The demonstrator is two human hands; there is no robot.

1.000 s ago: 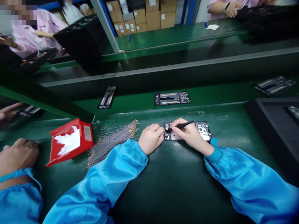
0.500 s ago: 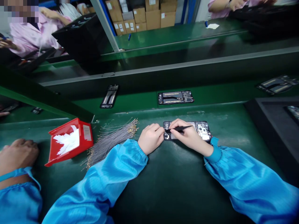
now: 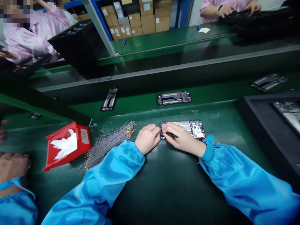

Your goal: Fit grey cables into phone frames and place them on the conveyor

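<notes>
An opened phone (image 3: 198, 128), its circuit board and inner parts bare, lies lengthwise on the green bench. My left hand (image 3: 148, 138) is closed, fingers curled against the phone's left end and holding that edge. Over the same end, my right hand (image 3: 179, 137) pinches slim black tweezers (image 3: 172, 135). Their tip is hidden behind the fingers, so I cannot tell what it touches. Left of my left hand lies a bundle of thin grey cables (image 3: 110, 145) with gold-coloured ends.
A red bin (image 3: 85, 137) with white strips stands left of the cables. Open phones (image 3: 174, 98) lie along the strip behind. A black tray (image 3: 255, 125) is at right. A co-worker's hand (image 3: 12, 165) rests at far left; people in pink sit across.
The view has shifted slightly. My right hand has turned the black tweezers, whose rear end now points down to the right, and sits closer to my left hand. The left keeps its place.
</notes>
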